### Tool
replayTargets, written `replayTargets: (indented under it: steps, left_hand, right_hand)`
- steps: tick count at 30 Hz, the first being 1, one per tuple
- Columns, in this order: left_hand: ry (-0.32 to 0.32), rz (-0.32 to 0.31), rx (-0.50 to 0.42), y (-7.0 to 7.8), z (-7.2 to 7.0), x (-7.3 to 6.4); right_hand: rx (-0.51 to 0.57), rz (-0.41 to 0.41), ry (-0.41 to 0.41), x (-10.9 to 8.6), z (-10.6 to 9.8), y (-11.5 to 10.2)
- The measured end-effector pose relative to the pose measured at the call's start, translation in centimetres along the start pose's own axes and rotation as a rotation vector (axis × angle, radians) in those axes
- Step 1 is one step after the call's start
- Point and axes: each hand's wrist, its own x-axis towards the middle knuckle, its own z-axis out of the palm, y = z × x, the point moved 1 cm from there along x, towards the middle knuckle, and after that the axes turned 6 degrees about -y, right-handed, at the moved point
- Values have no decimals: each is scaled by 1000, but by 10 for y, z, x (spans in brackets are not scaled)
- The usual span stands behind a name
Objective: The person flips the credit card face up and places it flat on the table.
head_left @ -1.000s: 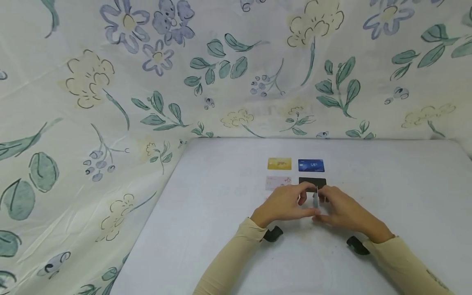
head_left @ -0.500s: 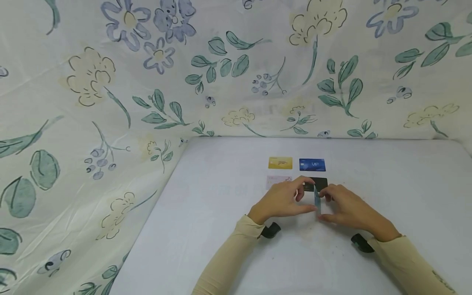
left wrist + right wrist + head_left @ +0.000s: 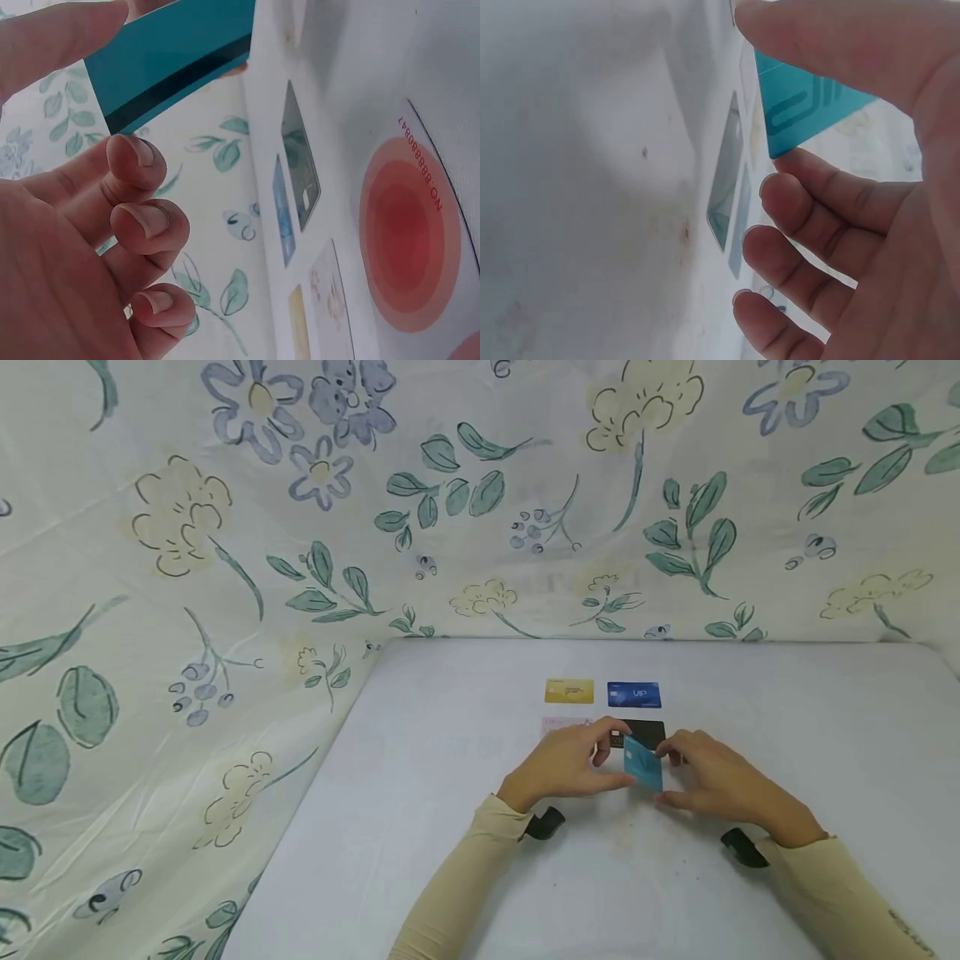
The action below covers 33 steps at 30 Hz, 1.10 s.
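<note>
A teal bank card (image 3: 643, 764) is held up off the table between my two hands. My left hand (image 3: 570, 764) pinches its left side between thumb and index finger; the other fingers curl loosely. On the opposite side, the thumb and index finger of my right hand (image 3: 708, 781) hold the card by its edge. The left wrist view shows the card's back with a dark stripe (image 3: 180, 79). In the right wrist view a line pattern marks the front of the teal card (image 3: 802, 97). Just behind it a black card (image 3: 651, 732) lies flat, partly covered by my left fingers.
Behind lie a gold card (image 3: 569, 691) and a blue VIP card (image 3: 634, 695) in a row. A pale pink card (image 3: 558, 724) sits beside the black one. A white card with red circles (image 3: 411, 232) lies close below my left hand. Floral cloth (image 3: 480, 527) hangs behind the white table (image 3: 420, 760).
The teal card has turned from nearly edge-on to showing its front face in the head view. My hands have moved slightly apart, the right one shifting right.
</note>
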Motion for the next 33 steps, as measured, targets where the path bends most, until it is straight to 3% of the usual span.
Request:
replayTargets:
  steps: [12, 33]
  left_hand:
    - [-53, -81, 35, 0, -2, -2]
    - [-162, -146, 126, -5, 4, 1]
  right_hand:
    - [33, 1, -7, -4, -7, 4]
    - [49, 39, -64, -3, -8, 6]
